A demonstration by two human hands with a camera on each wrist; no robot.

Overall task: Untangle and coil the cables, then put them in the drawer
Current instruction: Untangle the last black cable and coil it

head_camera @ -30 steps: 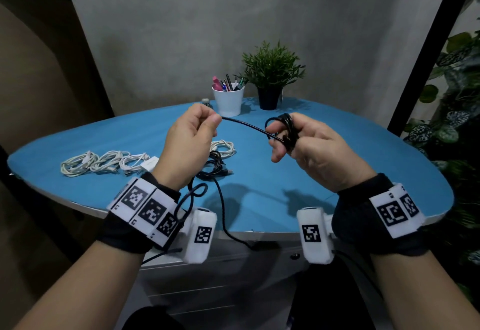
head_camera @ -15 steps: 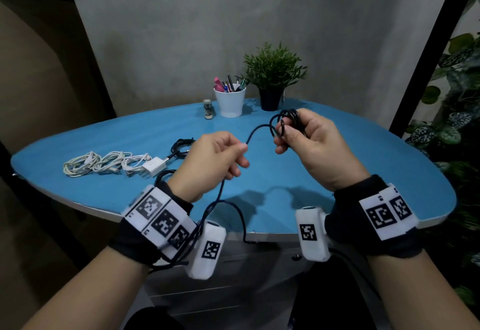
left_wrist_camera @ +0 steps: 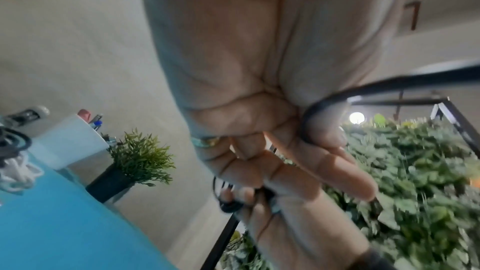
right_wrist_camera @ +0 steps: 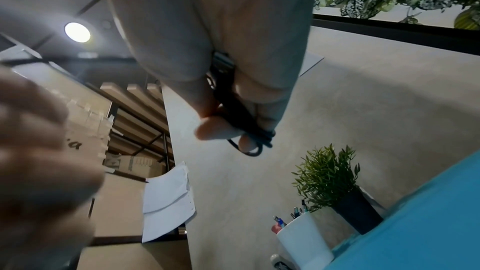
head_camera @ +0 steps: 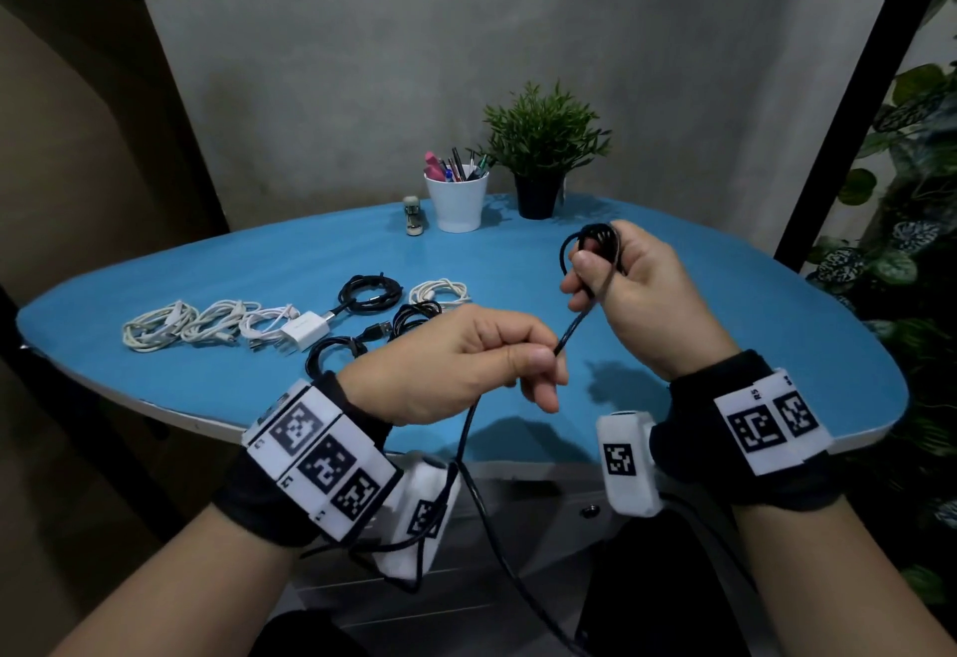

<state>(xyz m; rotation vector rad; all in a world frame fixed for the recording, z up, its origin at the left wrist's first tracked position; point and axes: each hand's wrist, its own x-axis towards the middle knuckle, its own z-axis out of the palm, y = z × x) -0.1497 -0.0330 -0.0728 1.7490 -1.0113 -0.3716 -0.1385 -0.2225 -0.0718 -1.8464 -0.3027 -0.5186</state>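
Observation:
Above the blue table [head_camera: 725,345] my right hand [head_camera: 629,288] grips a small coil of black cable [head_camera: 595,242] between thumb and fingers; the same black cable coil [right_wrist_camera: 240,114] shows in the right wrist view. From the coil the cable's free length [head_camera: 575,332] runs down to my left hand [head_camera: 466,361], which pinches it between thumb and forefinger, then hangs below the table edge. In the left wrist view the black cable [left_wrist_camera: 319,108] bends round my forefinger. On the table lie coiled white cables [head_camera: 186,322], a white charger [head_camera: 305,330] and black cable coils [head_camera: 370,291].
A white pen cup [head_camera: 457,200], a potted plant [head_camera: 541,159] and a small stapler [head_camera: 413,215] stand at the table's far edge. Drawer fronts [head_camera: 544,511] sit under the table in front of me. Leafy plants [head_camera: 911,221] fill the right side.
My left hand slid down and toward me along the cable, from beside the right hand to below it. The right hand rose slightly with another loop on its coil.

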